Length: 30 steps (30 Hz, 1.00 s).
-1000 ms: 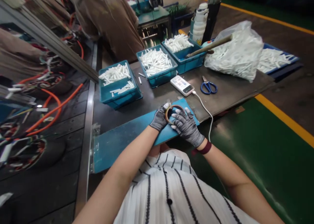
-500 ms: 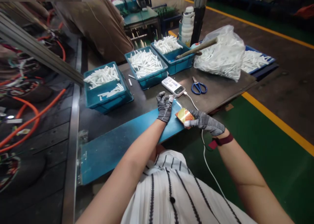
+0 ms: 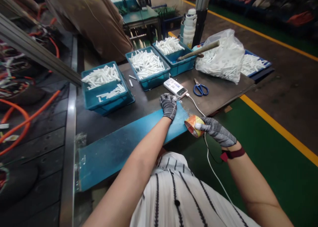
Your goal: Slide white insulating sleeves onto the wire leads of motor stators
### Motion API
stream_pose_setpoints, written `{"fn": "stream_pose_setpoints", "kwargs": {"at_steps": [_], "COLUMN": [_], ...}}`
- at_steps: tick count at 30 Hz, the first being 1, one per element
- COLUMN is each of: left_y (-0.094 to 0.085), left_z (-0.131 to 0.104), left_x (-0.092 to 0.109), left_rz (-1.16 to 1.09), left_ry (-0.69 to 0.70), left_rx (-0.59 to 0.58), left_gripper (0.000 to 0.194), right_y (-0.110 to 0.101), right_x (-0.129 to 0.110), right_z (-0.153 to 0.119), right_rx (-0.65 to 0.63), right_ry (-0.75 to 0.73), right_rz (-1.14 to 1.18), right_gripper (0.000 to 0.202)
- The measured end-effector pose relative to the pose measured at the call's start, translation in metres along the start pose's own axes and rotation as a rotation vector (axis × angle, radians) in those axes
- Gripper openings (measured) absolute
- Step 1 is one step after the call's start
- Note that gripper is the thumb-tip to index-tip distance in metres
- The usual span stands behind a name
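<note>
My right hand [image 3: 218,131], in a grey glove, grips a roll of adhesive tape [image 3: 193,126] with an orange and yellow core, just off the right end of a blue sheet [image 3: 124,139]. My left hand [image 3: 169,106], also gloved, is closed at that end of the sheet, its fingers curled down. What lies under its fingertips is hidden. Clear, shiny tape shows at the sheet's left end. Just beyond my left hand lies a white phone-like device [image 3: 175,87] with a white cable [image 3: 196,102]. Blue-handled scissors [image 3: 200,88] rest to its right.
Blue bins [image 3: 106,102] of short white tubes line the back of the dark table [image 3: 99,122]. A clear bag [image 3: 221,58] of white pieces, a wooden handle [image 3: 198,50] and a white bottle [image 3: 190,28] stand behind. Orange hoses [image 3: 29,117] lie left; another person [image 3: 86,21] is beyond.
My right hand has moved right and down with the tape roll, which has turned to show its open core. My left hand has shifted slightly right, its fingers now curled downward.
</note>
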<state>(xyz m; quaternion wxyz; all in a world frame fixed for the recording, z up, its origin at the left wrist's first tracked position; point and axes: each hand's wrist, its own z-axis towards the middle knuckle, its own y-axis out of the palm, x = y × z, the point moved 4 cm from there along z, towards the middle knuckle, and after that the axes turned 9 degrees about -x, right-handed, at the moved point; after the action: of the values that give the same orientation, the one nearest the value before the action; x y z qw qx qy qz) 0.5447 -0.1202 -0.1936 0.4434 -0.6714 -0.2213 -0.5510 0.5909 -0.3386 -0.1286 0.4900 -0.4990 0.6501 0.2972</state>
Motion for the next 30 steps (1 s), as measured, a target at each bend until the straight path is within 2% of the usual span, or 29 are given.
{"fn": "stream_pose_setpoints", "kwargs": {"at_steps": [3,6,9,12,16,24,27,30], "left_y": [-0.002,-0.003,-0.002,0.000,0.004,0.005,0.003,0.001], "left_z": [0.003,0.006,0.008,0.008,0.006,0.003,0.006,0.010], "left_x": [0.002,0.005,0.009,0.010,0.010,0.009,0.008,0.010], "left_rz": [0.081,0.209,0.351,0.442,0.480,0.495,0.475,0.487], "left_ry": [-0.004,0.006,-0.002,-0.043,-0.045,-0.031,-0.014,0.005], "left_rx": [0.004,0.008,-0.029,-0.043,-0.041,-0.055,-0.066,-0.070], "left_gripper": [0.007,0.010,0.013,0.019,0.020,0.026,0.036,0.060], "right_y": [0.001,0.004,0.005,0.004,0.000,-0.004,-0.002,0.000], "right_x": [0.000,-0.009,-0.022,-0.027,-0.022,-0.019,-0.020,-0.020], "right_z": [-0.002,-0.001,0.003,0.008,0.012,0.009,0.010,0.013], "right_rx": [0.006,0.042,0.078,0.055,0.001,0.059,0.059,0.057], "right_ry": [0.041,0.072,0.042,0.027,0.080,0.033,0.049,0.061], "right_rz": [0.052,-0.001,-0.070,-0.092,-0.016,-0.092,-0.088,-0.113], "right_gripper": [0.043,0.037,0.034,0.036,0.040,0.043,0.041,0.041]}}
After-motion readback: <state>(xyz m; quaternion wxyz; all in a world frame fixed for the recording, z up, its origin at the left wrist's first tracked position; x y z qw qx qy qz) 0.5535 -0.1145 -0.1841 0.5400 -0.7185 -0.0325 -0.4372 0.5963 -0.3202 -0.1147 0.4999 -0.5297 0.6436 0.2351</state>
